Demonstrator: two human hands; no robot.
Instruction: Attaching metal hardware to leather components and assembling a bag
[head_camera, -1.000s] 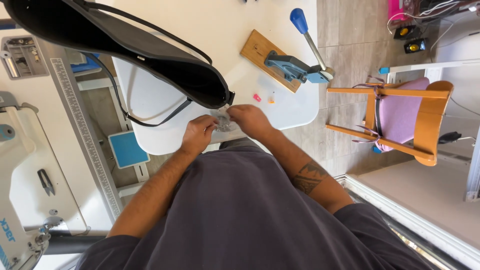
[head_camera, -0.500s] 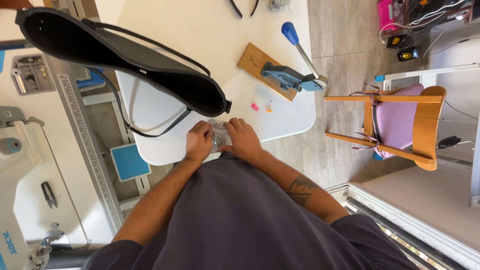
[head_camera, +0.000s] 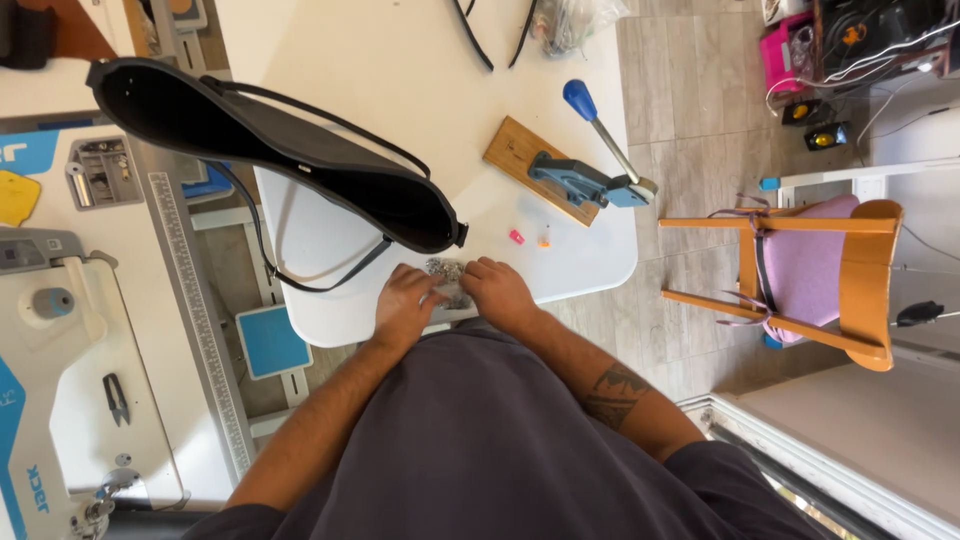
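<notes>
While both hands — left hand (head_camera: 402, 302), right hand (head_camera: 497, 288) — pinch a small silvery bundle (head_camera: 446, 272), the black bag (head_camera: 300, 165) gapes.

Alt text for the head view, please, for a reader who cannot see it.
Seen from above, a person's left hand and right hand work a small silvery item at the near edge of a white table. A black bag lies open beside them, a blue-handled press farther right, and a wooden chair on the floor.

Tiled floor (head_camera: 690, 150), wooden chair (head_camera: 850, 290)
</notes>
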